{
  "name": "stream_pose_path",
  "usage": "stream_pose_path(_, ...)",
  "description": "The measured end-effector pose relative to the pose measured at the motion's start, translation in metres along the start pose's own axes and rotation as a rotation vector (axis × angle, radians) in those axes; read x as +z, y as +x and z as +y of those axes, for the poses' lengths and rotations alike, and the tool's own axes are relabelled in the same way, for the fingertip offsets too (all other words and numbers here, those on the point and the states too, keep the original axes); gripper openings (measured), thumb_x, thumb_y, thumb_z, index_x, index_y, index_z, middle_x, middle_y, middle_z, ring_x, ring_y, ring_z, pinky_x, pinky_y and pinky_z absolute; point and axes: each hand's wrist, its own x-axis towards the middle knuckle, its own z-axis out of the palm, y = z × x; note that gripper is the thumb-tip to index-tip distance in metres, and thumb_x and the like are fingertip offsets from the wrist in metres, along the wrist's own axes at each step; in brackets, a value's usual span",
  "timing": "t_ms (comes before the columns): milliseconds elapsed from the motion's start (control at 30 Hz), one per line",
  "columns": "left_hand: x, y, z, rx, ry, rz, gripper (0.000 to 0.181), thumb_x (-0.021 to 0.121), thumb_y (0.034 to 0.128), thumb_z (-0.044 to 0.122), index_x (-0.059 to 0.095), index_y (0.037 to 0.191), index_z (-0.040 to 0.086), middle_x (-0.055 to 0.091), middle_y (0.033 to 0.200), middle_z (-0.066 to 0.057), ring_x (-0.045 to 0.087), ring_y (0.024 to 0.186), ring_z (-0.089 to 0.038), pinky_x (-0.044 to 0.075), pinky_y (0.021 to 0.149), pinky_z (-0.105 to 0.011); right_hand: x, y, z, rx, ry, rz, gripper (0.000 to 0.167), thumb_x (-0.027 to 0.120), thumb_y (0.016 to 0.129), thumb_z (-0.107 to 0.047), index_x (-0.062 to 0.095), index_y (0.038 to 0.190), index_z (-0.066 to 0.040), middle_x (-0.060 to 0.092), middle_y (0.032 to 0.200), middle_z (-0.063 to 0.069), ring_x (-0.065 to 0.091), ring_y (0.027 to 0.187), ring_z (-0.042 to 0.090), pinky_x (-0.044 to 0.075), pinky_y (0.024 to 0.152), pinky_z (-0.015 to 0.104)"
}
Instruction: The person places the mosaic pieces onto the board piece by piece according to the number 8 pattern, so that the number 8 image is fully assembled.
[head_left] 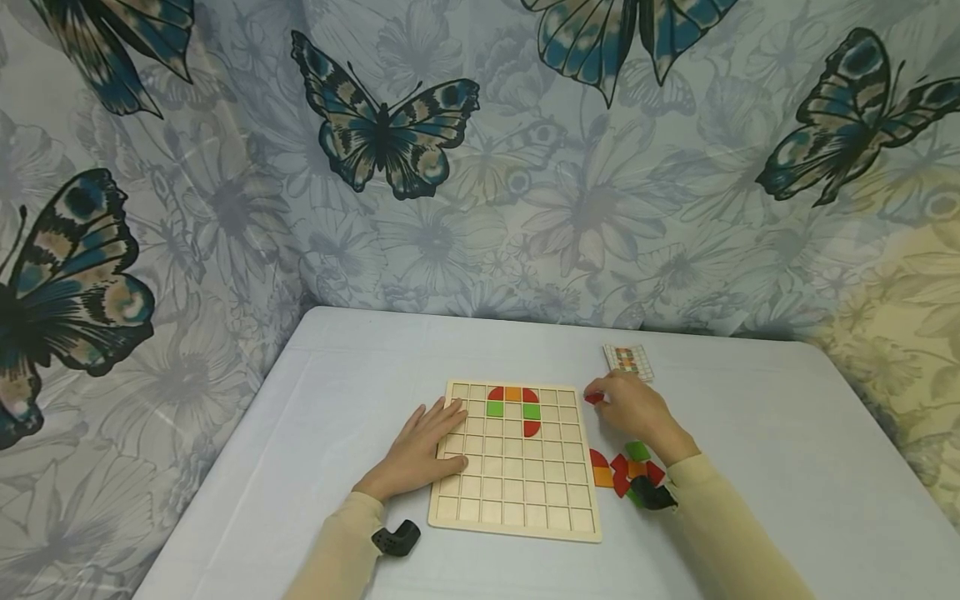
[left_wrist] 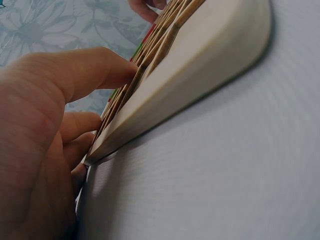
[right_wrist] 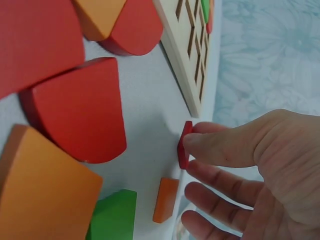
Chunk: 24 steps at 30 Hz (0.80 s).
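Note:
A pale wooden grid board point(head_left: 510, 492) lies on the table. Near its top sit several red, orange and green pieces point(head_left: 513, 393) in the squares. My left hand point(head_left: 416, 446) rests along the board's left edge, fingers extended; in the left wrist view its thumb point(left_wrist: 107, 70) touches the grid side. Just off the board's upper right side, my right hand point(head_left: 633, 408) pinches a small red piece point(right_wrist: 184, 146) between thumb and finger. Below that hand lies a loose group of red, orange and green pieces point(head_left: 602, 476), partly covered by the black wrist device.
A small patterned card point(head_left: 639, 367) lies behind the right hand. Beside the right hand's fingers is an orange piece point(right_wrist: 165, 200). White cloth point(head_left: 360, 358) covers the table, with a butterfly-printed backdrop point(head_left: 480, 250) behind it.

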Motion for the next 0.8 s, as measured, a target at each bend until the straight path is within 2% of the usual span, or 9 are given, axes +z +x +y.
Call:
stream_pose_path(200, -0.0001, -0.0002, 0.0003, -0.001, -0.002, -0.002, 0.077, 0.066, 0.0914, 0.039, 0.036, 0.159, 0.017, 0.022, 0.17, 0.005, 0.005, 0.161, -0.018, -0.004, 0.132, -0.046, 0.0014, -0.0018, 0.0002, 0.005, 0.02, 0.008, 0.024, 0.063, 0.086, 0.001, 0.078, 0.098, -0.013, 0.068, 0.104, 0.01, 0.058, 0.1, 0.03, 0.056, 0.081, 0.049)
stream_pose_path(300, -0.0003, -0.0002, 0.0004, -0.001, -0.002, -0.003, 0.077, 0.066, 0.091, 0.039, 0.036, 0.159, 0.017, 0.022, 0.17, 0.005, 0.006, 0.161, -0.019, -0.004, 0.132, -0.046, 0.0015, -0.0026, 0.0007, 0.022, 0.03, 0.001, 0.026, 0.061, 0.085, 0.002, 0.077, 0.102, -0.011, 0.067, 0.107, 0.012, 0.057, 0.102, 0.03, 0.056, 0.082, 0.049)
stream_pose_path(367, -0.0004, -0.0003, 0.0005, 0.008, -0.005, 0.004, 0.076, 0.066, 0.0911, 0.038, 0.037, 0.158, 0.016, 0.023, 0.17, 0.003, 0.007, 0.161, -0.021, -0.003, 0.131, -0.048, 0.0014, -0.0032, 0.0012, 0.028, 0.033, -0.004, 0.029, 0.06, 0.085, 0.002, 0.076, 0.107, -0.009, 0.067, 0.113, 0.015, 0.057, 0.108, 0.034, 0.056, 0.085, 0.051)
stream_pose_path(433, -0.0005, -0.0002, 0.0003, 0.004, -0.001, 0.003, 0.076, 0.066, 0.0913, 0.039, 0.037, 0.158, 0.016, 0.023, 0.17, 0.004, 0.007, 0.161, -0.021, -0.003, 0.131, -0.047, 0.0015, -0.0037, 0.0021, 0.036, 0.036, -0.008, 0.033, 0.058, 0.085, 0.003, 0.074, 0.112, -0.008, 0.066, 0.119, 0.018, 0.056, 0.119, 0.041, 0.054, 0.093, 0.057)
stream_pose_path(567, -0.0002, 0.0001, -0.0005, 0.002, -0.003, 0.004, 0.076, 0.066, 0.0919, 0.039, 0.037, 0.158, 0.017, 0.023, 0.17, 0.004, 0.006, 0.161, -0.02, -0.003, 0.131, -0.047, 0.0024, -0.0045, 0.0049, 0.027, 0.032, -0.006, 0.034, 0.057, 0.085, 0.004, 0.074, 0.113, -0.006, 0.064, 0.127, 0.022, 0.047, 0.135, 0.052, 0.046, 0.105, 0.067)
stream_pose_path(633, 0.0001, 0.0002, -0.0008, 0.004, -0.001, 0.003, 0.076, 0.065, 0.0921, 0.039, 0.037, 0.158, 0.017, 0.023, 0.17, 0.004, 0.006, 0.161, -0.019, -0.003, 0.132, -0.046, 0.0031, -0.0045, 0.0058, 0.018, 0.035, 0.0, 0.033, 0.057, 0.086, 0.004, 0.075, 0.111, -0.005, 0.064, 0.127, 0.022, 0.049, 0.132, 0.049, 0.046, 0.105, 0.066)
stream_pose_path(800, 0.0004, 0.0007, -0.0014, 0.013, -0.003, 0.004, 0.076, 0.066, 0.0919, 0.038, 0.037, 0.158, 0.015, 0.023, 0.17, 0.003, 0.007, 0.161, -0.02, -0.003, 0.131, -0.047, 0.0046, -0.0035, 0.0069, -0.001, 0.052, 0.005, 0.029, 0.058, 0.085, 0.005, 0.074, 0.109, -0.001, 0.065, 0.121, 0.02, 0.055, 0.116, 0.038, 0.053, 0.097, 0.056)
